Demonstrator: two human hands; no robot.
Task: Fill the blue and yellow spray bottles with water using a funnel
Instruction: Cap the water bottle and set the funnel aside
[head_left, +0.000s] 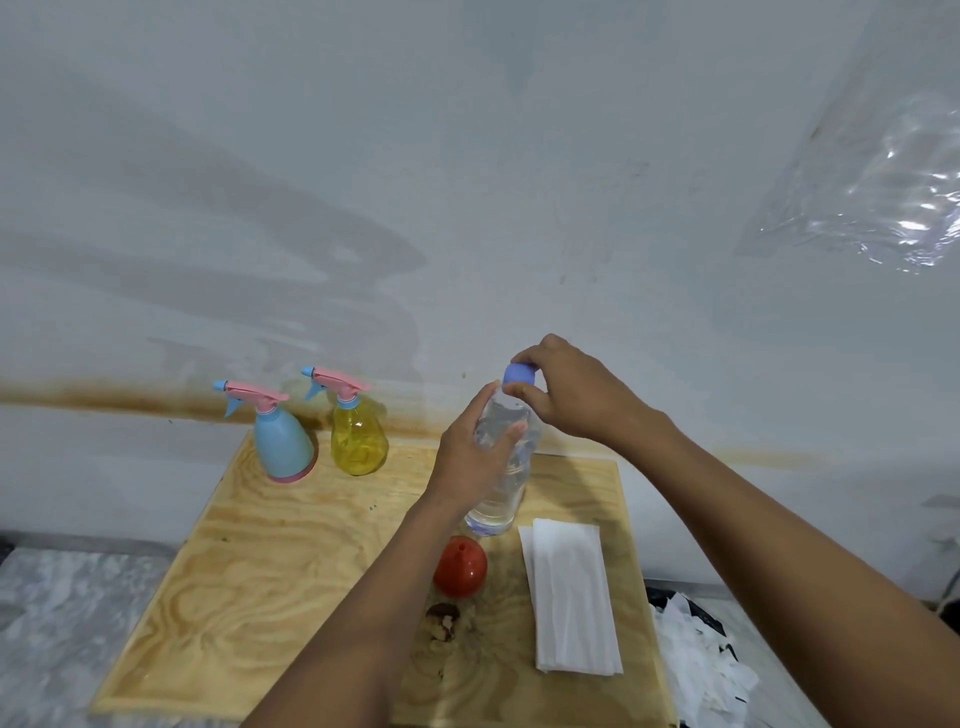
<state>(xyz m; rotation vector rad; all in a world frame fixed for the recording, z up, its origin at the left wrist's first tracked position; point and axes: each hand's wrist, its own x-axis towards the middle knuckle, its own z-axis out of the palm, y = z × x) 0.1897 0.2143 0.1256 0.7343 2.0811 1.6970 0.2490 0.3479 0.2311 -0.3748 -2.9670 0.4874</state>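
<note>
**Plywood board against a stained white wall**

Centre of grainy plywood board (249, 571): clear plastic water bottle (501, 499), left hand (467, 457) curled round its shoulder, right hand (576, 395) pinching the blue cap (519, 375). Back left, side by side: opaque blue spray bottle (283, 447), translucent yellow spray bottle (358, 441), both pink-triggered. Near the base: red plastic funnel (460, 566), folded white tissue (571, 597).

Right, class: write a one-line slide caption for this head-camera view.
Left hand holds the water bottle, right hand grips its cap; the red funnel lies nearby.
</note>
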